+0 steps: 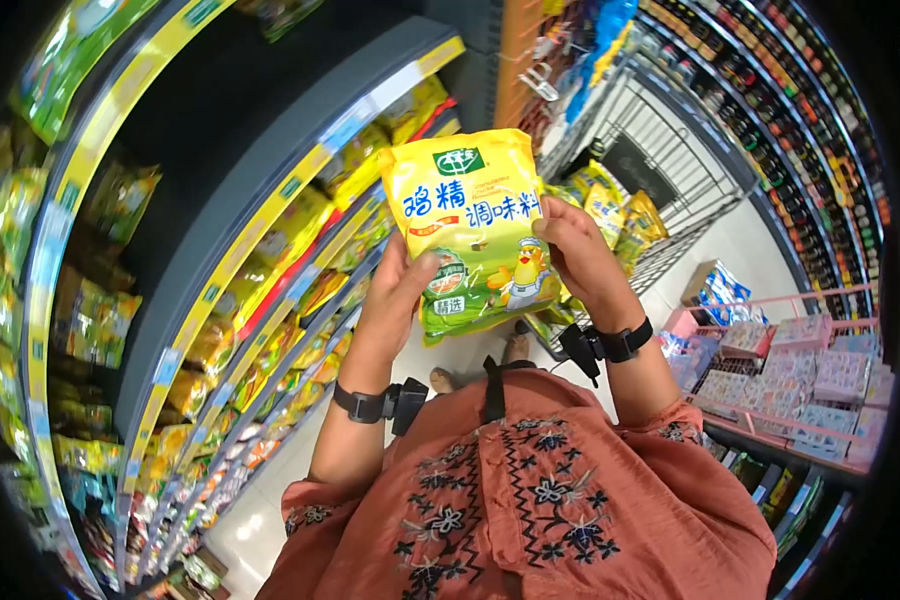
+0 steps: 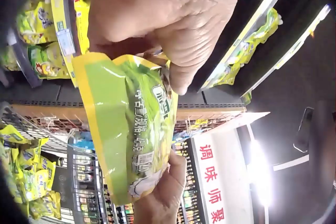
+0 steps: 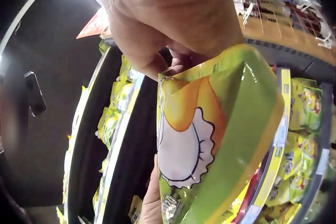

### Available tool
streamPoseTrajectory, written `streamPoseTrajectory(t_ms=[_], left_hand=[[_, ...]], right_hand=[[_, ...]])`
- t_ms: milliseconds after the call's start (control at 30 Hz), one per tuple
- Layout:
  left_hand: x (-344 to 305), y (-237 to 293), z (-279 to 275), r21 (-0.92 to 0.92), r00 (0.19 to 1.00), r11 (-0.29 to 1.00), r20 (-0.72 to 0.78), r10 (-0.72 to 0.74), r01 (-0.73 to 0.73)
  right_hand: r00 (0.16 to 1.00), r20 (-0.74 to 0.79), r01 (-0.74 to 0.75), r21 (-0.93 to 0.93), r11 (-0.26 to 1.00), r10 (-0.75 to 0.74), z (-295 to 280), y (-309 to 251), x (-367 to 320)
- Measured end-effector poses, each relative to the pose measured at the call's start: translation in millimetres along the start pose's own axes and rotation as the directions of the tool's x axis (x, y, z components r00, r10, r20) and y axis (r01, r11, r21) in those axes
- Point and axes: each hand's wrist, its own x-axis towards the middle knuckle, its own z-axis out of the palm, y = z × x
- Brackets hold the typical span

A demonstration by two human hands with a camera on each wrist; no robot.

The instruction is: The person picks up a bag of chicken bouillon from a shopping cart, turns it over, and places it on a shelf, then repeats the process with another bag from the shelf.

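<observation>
A yellow and green bag of chicken seasoning (image 1: 480,235), printed with a cartoon chick in a chef's hat, is held up in front of the body with its printed face towards the head camera. My left hand (image 1: 398,285) grips its left edge, thumb on the front. At the right edge my right hand (image 1: 580,250) pinches it the same way. The left wrist view shows the bag (image 2: 131,129) from below, its green bottom fold facing that camera. In the right wrist view the chick's white apron (image 3: 184,150) shows large; the fingers behind the bag are partly hidden.
Shelves (image 1: 300,180) of similar seasoning bags curve along the left. A wire shopping cart (image 1: 705,200) ahead on the right carries several yellow bags (image 1: 615,215). Racks of bottles (image 1: 790,120) line the far right, with a pink basket of boxes (image 1: 790,370) nearer.
</observation>
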Motion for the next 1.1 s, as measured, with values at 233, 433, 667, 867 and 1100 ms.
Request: streamPoseTrajectory(t_ms=[233,433,667,867,1100], left_hand=[[-51.7,24.2,-48.8,0.023,0.976,0.994,-0.191,0.107,-0.105],[-82.9,51.4,-67.2,-0.047,0.95,0.977,-0.247,0.19,-0.208],[-103.2,60.7,-82.3,-0.081,0.953,0.974,-0.236,0.189,-0.213],[-106.7,62.5,-85.6,-0.085,0.957,0.972,-0.21,0.199,-0.22],[-105.9,62.0,-89.7,-0.089,0.959,0.974,-0.213,0.186,-0.209]], right_hand=[[0.987,0.145,-0.063,-0.024,0.998,0.066,79.6,16.9,9.6],[0.961,0.275,-0.085,0.175,0.981,0.034,140.4,15.9,9.5],[0.907,0.407,-0.216,0.226,0.95,0.11,170.8,17.5,5.4],[0.914,0.387,-0.224,0.239,0.945,0.119,176.8,21.7,6.6],[0.926,0.356,-0.228,0.263,0.937,0.126,177.4,30.1,13.5]])
